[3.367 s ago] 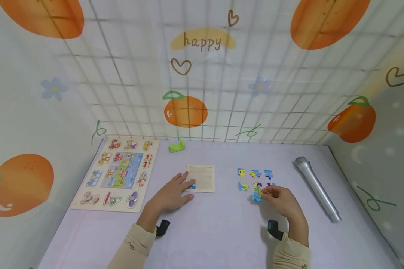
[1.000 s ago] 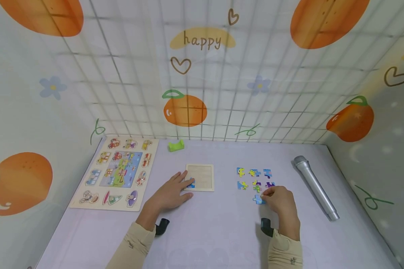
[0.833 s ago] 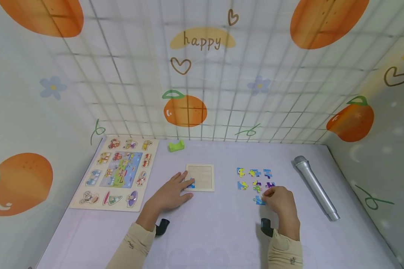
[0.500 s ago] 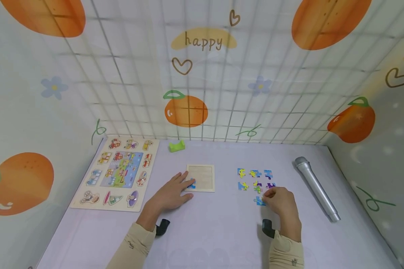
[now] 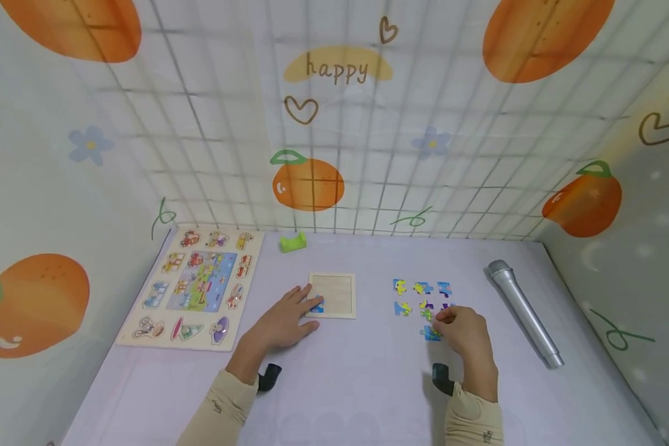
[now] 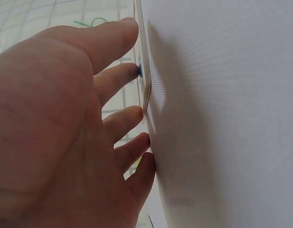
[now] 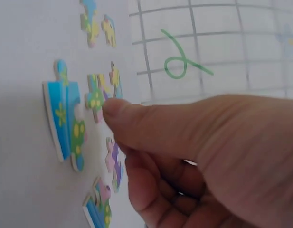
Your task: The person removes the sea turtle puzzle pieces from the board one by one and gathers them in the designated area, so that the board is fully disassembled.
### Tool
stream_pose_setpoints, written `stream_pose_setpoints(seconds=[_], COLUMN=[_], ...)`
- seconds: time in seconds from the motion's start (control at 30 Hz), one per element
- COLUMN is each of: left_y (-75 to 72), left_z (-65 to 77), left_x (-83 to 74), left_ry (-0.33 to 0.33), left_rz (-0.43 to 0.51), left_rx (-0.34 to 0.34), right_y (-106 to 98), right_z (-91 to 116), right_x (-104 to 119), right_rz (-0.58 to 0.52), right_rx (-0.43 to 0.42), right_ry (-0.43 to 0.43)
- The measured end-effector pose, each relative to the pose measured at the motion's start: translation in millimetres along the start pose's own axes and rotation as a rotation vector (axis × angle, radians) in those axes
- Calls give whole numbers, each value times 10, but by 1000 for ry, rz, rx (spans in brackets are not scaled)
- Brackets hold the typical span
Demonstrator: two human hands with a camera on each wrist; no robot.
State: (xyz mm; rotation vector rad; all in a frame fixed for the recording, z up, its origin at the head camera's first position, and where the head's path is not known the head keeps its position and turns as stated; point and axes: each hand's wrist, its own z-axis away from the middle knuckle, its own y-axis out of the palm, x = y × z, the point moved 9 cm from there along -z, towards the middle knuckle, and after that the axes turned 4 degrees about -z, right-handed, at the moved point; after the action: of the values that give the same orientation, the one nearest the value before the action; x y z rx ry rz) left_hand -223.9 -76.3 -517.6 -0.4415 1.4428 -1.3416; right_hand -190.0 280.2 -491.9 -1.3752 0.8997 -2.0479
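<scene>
My left hand (image 5: 281, 320) lies with fingers spread at the left edge of a square wooden puzzle frame (image 5: 352, 297). One finger reaches over a blue puzzle piece (image 5: 320, 305) in its lower left corner. To the right, my right hand (image 5: 465, 331) hovers beside several loose puzzle pieces, thumb and fingers curled, with nothing visible between them. A blue-and-green piece (image 7: 63, 114) lies left of the thumb in the right wrist view; a green-and-yellow one (image 5: 426, 313) and a purple one (image 7: 113, 161) lie behind the hand. Another blue piece (image 7: 92, 211) shows below the fingers.
A large picture puzzle board (image 5: 128, 331) lies at the left. Near the back wall sits a small green block (image 5: 293, 242). A silver microphone (image 5: 526, 313) lies at the right. Printed cloth over wire grid (image 5: 368, 136) encloses the table.
The blue-and-green piece has shifted slightly down and right since the oldest frame. My right hand has just risen slightly from beside it. The left hand keeps its place.
</scene>
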Motion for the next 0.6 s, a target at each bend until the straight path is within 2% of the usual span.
stream_pose_setpoints(seconds=[0.23, 0.43, 0.6], left_y=[-19, -24, -31], left_z=[-37, -41, -43], left_x=[17, 50, 65], left_ry=[-10, -50, -53], left_rz=[-25, -22, -30], left_rx=[-20, -48, -80], right_y=[86, 350, 615], right_z=[-3, -8, -22], right_x=[259, 568, 859], right_rz=[-17, -40, -57], right_rx=[-17, 24, 50], right_ry=[-86, -136, -196])
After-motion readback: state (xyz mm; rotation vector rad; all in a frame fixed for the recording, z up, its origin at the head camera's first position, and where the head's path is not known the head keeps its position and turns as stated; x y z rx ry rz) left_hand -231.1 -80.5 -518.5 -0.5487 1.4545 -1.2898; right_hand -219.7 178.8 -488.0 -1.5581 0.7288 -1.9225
